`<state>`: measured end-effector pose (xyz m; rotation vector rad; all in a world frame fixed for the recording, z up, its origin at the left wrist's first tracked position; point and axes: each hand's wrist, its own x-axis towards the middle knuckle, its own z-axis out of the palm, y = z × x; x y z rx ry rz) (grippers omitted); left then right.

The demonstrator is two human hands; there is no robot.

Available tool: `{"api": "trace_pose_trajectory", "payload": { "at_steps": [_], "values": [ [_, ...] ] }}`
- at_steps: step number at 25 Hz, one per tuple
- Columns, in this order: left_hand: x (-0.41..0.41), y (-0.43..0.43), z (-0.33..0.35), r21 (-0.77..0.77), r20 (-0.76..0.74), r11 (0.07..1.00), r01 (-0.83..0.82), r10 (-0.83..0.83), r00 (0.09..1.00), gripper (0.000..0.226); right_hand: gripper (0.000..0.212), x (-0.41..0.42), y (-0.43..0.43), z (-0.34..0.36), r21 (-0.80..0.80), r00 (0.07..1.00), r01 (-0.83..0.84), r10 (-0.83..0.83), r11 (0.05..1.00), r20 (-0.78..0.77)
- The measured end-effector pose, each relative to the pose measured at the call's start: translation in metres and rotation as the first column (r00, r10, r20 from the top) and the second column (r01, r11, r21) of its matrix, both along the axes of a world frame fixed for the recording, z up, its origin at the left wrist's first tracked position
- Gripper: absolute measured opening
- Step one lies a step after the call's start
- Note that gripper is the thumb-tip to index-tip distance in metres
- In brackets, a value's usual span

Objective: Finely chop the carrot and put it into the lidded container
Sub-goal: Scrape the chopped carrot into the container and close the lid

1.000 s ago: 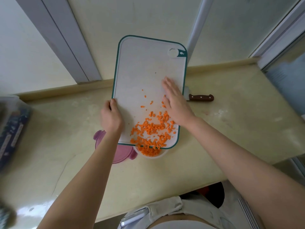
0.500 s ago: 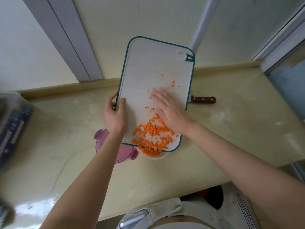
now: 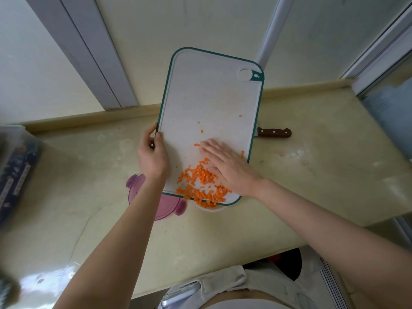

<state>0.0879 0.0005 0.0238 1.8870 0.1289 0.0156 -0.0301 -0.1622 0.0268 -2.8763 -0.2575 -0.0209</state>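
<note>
Left hand (image 3: 152, 157) grips the tilted cutting board's (image 3: 209, 97) left edge, thumb and fingers curled round it. Right hand (image 3: 229, 168) lies flat on the board, fingers straight, touching the chopped carrot (image 3: 200, 186) heaped at its lower edge, over the container (image 3: 213, 210).

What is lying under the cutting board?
Under the near edge of the cutting board sits a white container with chopped carrot in it; only its front rim shows. A pink lid is partly covered. The knife shows its handle; most of the blade is hidden.
</note>
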Motion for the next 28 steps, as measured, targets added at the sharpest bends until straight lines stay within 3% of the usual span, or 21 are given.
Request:
{"api": "trace_pose_trajectory", "payload": {
  "at_steps": [4, 7, 10, 15, 21, 28],
  "values": [
    [0.009, 0.004, 0.004, -0.021, 0.042, 0.999, -0.047, 0.048, 0.998, 0.024, 0.052, 0.026, -0.024, 0.025, 0.050, 0.987, 0.112, -0.117, 0.992, 0.109],
    [0.014, 0.006, 0.007, -0.017, 0.051, 0.997, -0.081, 0.082, 0.995, 0.024, 0.053, 0.028, -0.031, 0.023, 0.031, 0.982, 0.189, -0.189, 0.982, 0.014],
    [0.013, 0.006, 0.008, -0.021, 0.050, 0.993, -0.116, 0.117, 0.992, 0.025, 0.057, 0.003, -0.012, -0.003, 0.046, 0.990, 0.125, -0.122, 0.991, -0.073],
    [0.012, 0.007, 0.009, -0.035, 0.075, 0.993, -0.114, 0.117, 0.990, 0.024, 0.058, -0.033, 0.010, -0.029, 0.019, 0.998, -0.027, 0.028, 0.999, -0.053],
    [0.009, 0.004, 0.011, -0.046, 0.092, 0.993, -0.107, 0.111, 0.990, 0.024, 0.058, 0.019, 0.002, 0.000, 0.028, 0.998, 0.050, -0.049, 0.998, -0.039],
    [0.008, 0.003, 0.011, -0.030, 0.090, 0.993, -0.111, 0.113, 0.990, 0.024, 0.056, -0.041, 0.013, -0.033, -0.039, 0.973, -0.191, 0.184, 0.981, -0.139]
  ]
}}
